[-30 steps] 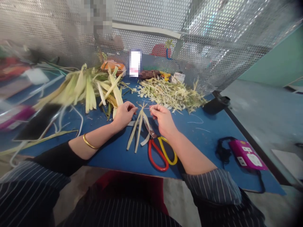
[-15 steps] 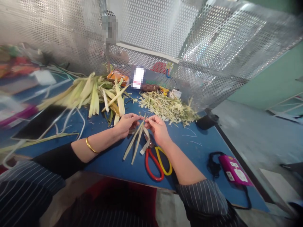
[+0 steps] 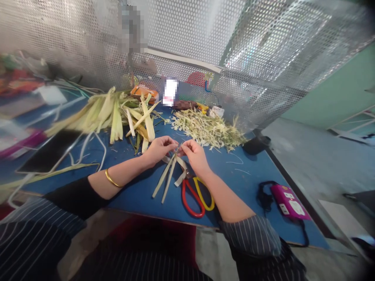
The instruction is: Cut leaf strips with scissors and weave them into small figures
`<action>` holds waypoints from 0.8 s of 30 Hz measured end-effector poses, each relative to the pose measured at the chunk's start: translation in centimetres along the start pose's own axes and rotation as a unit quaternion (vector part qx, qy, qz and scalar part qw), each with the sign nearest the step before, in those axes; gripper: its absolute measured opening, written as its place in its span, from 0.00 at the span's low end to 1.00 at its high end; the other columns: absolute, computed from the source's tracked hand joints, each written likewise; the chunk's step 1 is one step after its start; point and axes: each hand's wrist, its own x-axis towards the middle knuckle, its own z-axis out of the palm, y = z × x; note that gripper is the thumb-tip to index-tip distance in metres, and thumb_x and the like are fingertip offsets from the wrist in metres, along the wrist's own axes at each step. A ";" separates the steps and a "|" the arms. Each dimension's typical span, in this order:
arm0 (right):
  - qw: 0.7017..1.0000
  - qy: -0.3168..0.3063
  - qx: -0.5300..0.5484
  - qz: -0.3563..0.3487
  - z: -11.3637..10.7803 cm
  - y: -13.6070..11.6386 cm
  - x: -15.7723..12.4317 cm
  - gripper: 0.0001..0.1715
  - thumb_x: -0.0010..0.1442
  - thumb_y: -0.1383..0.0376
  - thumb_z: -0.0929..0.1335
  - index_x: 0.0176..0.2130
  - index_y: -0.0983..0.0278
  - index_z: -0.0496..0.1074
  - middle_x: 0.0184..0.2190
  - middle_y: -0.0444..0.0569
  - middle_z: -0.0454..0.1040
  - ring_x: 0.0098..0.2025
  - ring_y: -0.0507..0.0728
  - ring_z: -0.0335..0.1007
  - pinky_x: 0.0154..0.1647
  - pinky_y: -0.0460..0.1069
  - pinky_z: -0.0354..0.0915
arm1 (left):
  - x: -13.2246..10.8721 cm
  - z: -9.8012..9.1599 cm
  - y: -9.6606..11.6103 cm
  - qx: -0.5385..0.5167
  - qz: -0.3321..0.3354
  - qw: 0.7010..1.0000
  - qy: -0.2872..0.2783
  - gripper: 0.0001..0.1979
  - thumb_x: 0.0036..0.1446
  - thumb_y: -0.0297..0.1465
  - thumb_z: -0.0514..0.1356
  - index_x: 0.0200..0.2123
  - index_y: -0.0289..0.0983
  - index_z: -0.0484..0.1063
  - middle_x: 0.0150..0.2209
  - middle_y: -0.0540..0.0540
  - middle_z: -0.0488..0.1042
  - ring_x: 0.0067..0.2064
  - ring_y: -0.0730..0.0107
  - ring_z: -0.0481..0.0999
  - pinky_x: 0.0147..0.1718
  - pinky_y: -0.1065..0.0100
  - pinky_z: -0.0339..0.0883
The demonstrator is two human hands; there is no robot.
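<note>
Leaf strips (image 3: 168, 175), pale, flat and narrow, fan out toward the near edge of the blue table (image 3: 252, 175) from the point where both hands meet in the middle. The left hand (image 3: 158, 150) pinches their far ends between thumb and fingertips; the right hand (image 3: 195, 154) pinches the same bunch from the other side, its fingers curled tight. One strip curls loosely under the right wrist, over the scissors (image 3: 195, 193), which lie just near of the hands with smooth red and yellow loop handles. A gold bangle (image 3: 110, 179) circles the left wrist. On the far left lies a heap of long, ribbed, yellow-green leaves (image 3: 117, 115); on the far right, a pile of short, shredded trimmings (image 3: 208, 130). A glossy pink power strip (image 3: 288, 201) with a black cord sits at the near right. A perforated metal screen (image 3: 234, 78) stands behind the table. No container shows clearly.
</note>
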 end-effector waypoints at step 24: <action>0.997 0.029 0.063 -0.042 -0.2 -0.5 -0.1 0.04 0.54 0.65 0.66 0.32 0.64 0.70 0.27 0.42 0.71 0.29 0.49 0.68 0.36 0.47 0.67 | -0.7 0.8 0.7 -0.007 -0.045 0.994 -0.101 0.15 0.51 0.41 0.63 0.28 0.34 0.69 0.22 0.53 0.65 0.23 0.80 0.60 0.22 0.73 0.52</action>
